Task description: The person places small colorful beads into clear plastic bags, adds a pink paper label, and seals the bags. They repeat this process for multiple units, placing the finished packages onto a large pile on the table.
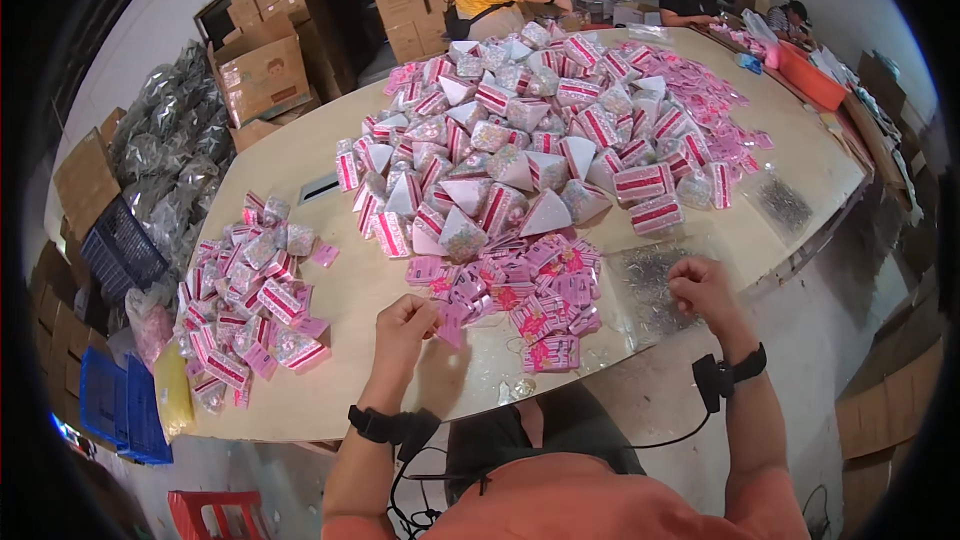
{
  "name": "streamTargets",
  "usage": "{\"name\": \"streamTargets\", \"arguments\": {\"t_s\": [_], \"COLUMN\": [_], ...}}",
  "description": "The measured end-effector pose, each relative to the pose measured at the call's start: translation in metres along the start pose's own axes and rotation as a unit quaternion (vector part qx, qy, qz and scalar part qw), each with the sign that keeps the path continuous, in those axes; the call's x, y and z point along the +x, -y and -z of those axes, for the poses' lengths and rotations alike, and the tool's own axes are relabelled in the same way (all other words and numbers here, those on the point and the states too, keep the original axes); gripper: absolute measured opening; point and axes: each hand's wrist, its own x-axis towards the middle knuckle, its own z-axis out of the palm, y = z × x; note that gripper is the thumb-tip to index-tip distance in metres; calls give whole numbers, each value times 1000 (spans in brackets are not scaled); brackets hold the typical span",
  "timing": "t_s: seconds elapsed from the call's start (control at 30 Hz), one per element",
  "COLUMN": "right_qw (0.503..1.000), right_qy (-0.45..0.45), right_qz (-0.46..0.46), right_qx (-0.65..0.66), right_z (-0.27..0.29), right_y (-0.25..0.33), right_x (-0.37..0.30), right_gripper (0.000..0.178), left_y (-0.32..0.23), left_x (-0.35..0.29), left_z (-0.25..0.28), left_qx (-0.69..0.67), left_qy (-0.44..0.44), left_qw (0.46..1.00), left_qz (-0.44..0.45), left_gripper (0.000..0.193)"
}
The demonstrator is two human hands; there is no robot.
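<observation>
My left hand (405,320) is at the table's near edge, thumb and fingers pinched on a small pink card (450,327). Beside it lies a loose heap of printed pink cards (560,290). To the right, my right hand (702,292) hovers with curled, pinched fingers; whatever they hold, if anything, is too small to make out. Under and beside that hand is a patch of tiny dark metal pieces (645,300) on the tabletop. Beyond the cards rises a big pile of wedge-shaped packs (510,166), white and pink like cake slices.
A smaller pile of packs with pink cards (250,300) lies at the table's left. More pink cards (690,80) and another metal-piece patch (780,202) are at the right. Blue crates (125,405) and cardboard boxes (265,80) stand left. People (690,0) work at the far side.
</observation>
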Motion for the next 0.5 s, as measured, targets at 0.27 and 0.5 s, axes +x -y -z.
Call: {"name": "streamTargets", "arguments": {"t_s": [0.27, 0.5], "right_qw": [992, 980], "right_qy": [47, 114], "right_qz": [68, 148], "right_qx": [91, 69], "right_z": [-42, -111], "right_y": [29, 57], "right_x": [-14, -36], "right_gripper": [10, 10], "left_y": [-3, -15], "left_x": [-17, -41], "left_z": [-3, -22], "left_qx": [-80, -137], "left_qy": [15, 62], "left_qw": [996, 986], "left_qz": [43, 66], "left_gripper": [8, 6]}}
